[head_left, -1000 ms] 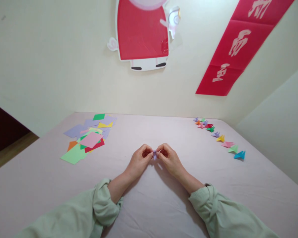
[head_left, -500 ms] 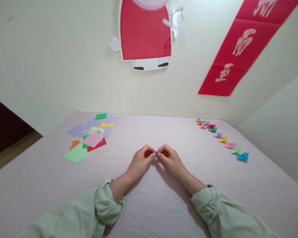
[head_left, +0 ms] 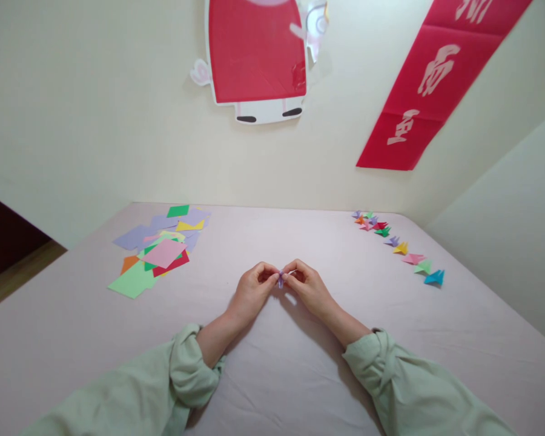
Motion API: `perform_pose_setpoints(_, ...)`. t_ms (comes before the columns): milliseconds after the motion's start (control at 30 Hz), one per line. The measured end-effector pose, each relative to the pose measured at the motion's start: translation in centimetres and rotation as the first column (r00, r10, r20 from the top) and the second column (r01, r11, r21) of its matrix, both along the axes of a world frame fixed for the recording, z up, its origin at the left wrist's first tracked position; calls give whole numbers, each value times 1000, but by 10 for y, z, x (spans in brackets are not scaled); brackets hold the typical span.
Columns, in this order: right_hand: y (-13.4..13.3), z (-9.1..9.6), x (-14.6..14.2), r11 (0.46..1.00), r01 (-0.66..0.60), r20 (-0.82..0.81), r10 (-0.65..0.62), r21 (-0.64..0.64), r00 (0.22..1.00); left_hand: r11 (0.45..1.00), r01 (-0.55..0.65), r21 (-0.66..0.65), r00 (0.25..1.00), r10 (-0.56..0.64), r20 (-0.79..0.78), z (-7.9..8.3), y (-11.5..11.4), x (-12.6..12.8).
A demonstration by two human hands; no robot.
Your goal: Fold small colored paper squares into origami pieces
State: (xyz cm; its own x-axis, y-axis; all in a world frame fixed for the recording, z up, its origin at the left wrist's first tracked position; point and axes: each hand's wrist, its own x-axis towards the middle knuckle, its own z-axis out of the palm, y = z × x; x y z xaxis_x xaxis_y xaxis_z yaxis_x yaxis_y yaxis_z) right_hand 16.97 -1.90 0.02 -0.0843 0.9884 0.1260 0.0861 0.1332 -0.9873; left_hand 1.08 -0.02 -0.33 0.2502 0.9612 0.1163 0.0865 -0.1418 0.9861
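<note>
1. Purple paper piece: center of frame, small, pinched between both hands; folded, fine detail too small to read.
2. Left hand: just left of center, thumb and index finger closed together on the left side of the purple paper piece, fingers curled.
3. Right hand: just right of center, mirrors the left, thumb and index finger closed on the piece's right side. Fingertips of both hands nearly meet.
4. Sleeves: light green, rolled up on the forearms, lower left and lower right.
5. Table: pale pinkish cover, some creases, fills lower half; hand shadows on it.
6. Paper sheets: loose overlapping pile, middle left. Pink sheet lies over green and red ones; light green sheet at near end; purple ones behind; dark green sheet at far end.
7. Folded paper figures: slanting line, middle right, mixed colors. Blue figure nearest; light green, pink, yellow, purple follow toward the back, then a tighter cluster.
8. Wall: red cartoon cutout top center, red banner with pale characters upper right.
</note>
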Motion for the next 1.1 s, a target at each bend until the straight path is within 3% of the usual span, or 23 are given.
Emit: perform_pose_setpoints(1100,-1,-4,-2,999,52,23,-52,-8,998,999,-50,11,997,50,-54,1,-4,3)
